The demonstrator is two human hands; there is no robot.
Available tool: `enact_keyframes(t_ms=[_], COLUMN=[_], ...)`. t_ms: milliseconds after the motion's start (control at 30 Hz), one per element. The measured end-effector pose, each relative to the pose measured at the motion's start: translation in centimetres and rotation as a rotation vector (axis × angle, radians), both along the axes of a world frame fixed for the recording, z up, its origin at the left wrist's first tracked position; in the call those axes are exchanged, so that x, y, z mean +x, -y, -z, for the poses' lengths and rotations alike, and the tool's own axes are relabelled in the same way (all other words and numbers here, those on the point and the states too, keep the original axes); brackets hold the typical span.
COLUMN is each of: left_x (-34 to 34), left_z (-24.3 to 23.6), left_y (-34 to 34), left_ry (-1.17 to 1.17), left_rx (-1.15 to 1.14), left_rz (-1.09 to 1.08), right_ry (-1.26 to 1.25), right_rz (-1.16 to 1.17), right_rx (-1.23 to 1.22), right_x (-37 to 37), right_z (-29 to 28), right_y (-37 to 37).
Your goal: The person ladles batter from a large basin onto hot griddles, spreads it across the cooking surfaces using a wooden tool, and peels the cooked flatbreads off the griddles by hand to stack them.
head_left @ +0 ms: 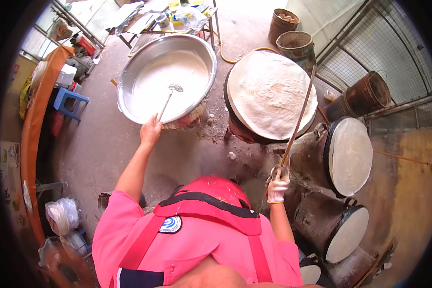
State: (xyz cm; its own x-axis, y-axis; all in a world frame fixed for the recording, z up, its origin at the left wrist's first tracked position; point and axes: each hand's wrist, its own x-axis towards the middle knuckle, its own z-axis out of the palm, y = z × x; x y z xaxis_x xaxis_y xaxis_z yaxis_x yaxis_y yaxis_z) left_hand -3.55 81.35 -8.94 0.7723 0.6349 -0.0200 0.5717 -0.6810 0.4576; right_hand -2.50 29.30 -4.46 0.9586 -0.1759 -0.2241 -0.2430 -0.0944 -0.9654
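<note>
At far-left basin (210, 56), L hand (151, 130) is gripping ladle (176, 88), prob. scooping white mix (151, 79); R hand (278, 185) is holding stick (299, 116); next lift's prob. needing level ladle.

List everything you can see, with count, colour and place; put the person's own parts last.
Basin: 1, silver, upper left of centre
Mixture: 1 pool, white, inside the basin
Ladle: 1, grey, between left grip and mixture
Stick: 1, brown, right of centre
White-topped drums: 4, dark sides, centre-right to lower right
Buckets: 3, brown and dark, upper right
Table: 1, cluttered, colour unclear, top
Hose: 1, yellow, upper middle
Counter: 1, orange-covered, far left
Stool: 1, blue, left
Plastic bags: count unclear, whitish, lower left
Fan: 1, grey and orange, lower left
Shirt: 1, pink, lower middle
Left grip: 1, bare, closed on the ladle
Right grip: 1, white-gloved, closed on the stick
</note>
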Motion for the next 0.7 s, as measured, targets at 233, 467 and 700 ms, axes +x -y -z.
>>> enact_keyframes(t_ms=[233, 467, 700], left_x=[-0.7, -1.1, 1.3], left_z=[-2.6, -5.5, -4.4], left_y=[1.5, 1.0, 1.3], left_ry=[0.055, 0.113, 0.473], left_rx=[0.241, 0.549, -0.844], left_rz=[-0.029, 0.139, -0.276], right_ry=[-0.022, -0.054, 0.177], right_rz=[-0.074, -0.142, -0.318], right_rx=[0.053, 0.123, -0.086], right_x=[3.5, 5.7, 7.2], right_z=[-0.4, 2.4, 3.2], right_y=[1.6, 1.6, -4.0])
